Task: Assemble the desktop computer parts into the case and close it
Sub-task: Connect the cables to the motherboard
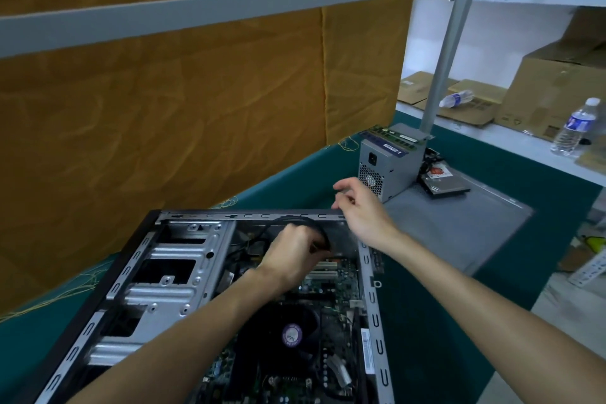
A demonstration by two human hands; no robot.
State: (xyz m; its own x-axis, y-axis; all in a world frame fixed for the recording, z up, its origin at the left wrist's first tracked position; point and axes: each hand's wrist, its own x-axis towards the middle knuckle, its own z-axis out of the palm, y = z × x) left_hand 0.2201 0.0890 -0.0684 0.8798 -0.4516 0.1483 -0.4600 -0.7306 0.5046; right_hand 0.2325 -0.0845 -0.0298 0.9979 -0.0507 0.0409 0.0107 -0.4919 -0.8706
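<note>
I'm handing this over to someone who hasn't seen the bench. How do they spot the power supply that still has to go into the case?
Look past the far right corner of the open case on the green table. The power supply stands on a flat grey panel there, a grey metal box with a vent grille, taller than the flat hard drive right of it.

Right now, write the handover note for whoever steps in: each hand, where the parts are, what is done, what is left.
Left hand: inside the open case, grip closed on a black cable near the far wall.
Right hand: at the case's far right corner, fingers loosely curled over the rim; whether it pinches anything is unclear.
Done: motherboard and CPU fan sit in the case.
Left: power supply stands outside on the grey side panel, with RAM sticks on top; hard drive lies beside it. Fit these, then close the case with the panel.
</note>
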